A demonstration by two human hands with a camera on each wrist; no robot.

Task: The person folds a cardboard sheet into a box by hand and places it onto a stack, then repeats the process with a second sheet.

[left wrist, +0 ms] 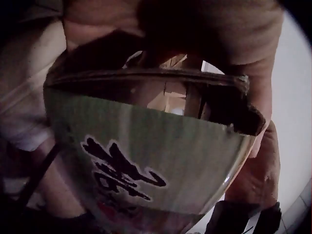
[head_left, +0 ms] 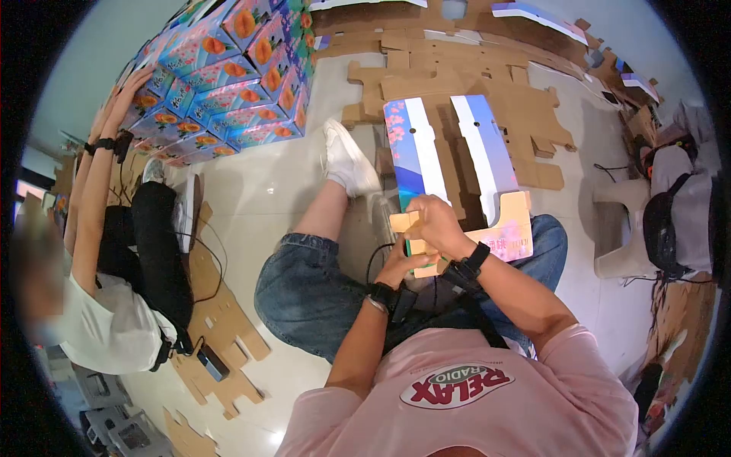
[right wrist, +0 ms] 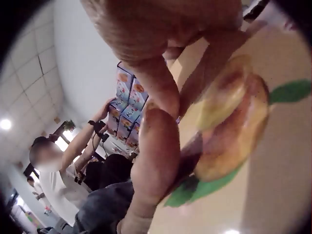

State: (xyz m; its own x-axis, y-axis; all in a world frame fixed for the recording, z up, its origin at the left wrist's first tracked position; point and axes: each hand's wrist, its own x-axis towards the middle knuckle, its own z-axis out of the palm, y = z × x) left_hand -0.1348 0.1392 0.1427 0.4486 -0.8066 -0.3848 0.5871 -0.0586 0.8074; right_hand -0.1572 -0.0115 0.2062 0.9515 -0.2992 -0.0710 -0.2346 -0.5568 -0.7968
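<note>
A partly folded printed carton (head_left: 489,156) lies across the person's lap in the head view, its long flaps raised. The right hand (head_left: 439,226) pinches a cardboard flap at the near left corner. Just below it, the left hand (head_left: 402,263) grips the same corner. The left wrist view shows a green printed panel (left wrist: 136,161) with a cut edge under the left hand (left wrist: 195,29). In the right wrist view, the right hand's thumb and finger meet beside a panel with a peach picture (right wrist: 234,131).
Stacked printed boxes (head_left: 228,76) stand at the upper left, where another person (head_left: 99,305) reaches to them. Flat cardboard sheets (head_left: 457,68) cover the floor ahead. A stool (head_left: 620,228) with a black bag (head_left: 666,228) is on the right; cables lie at the left.
</note>
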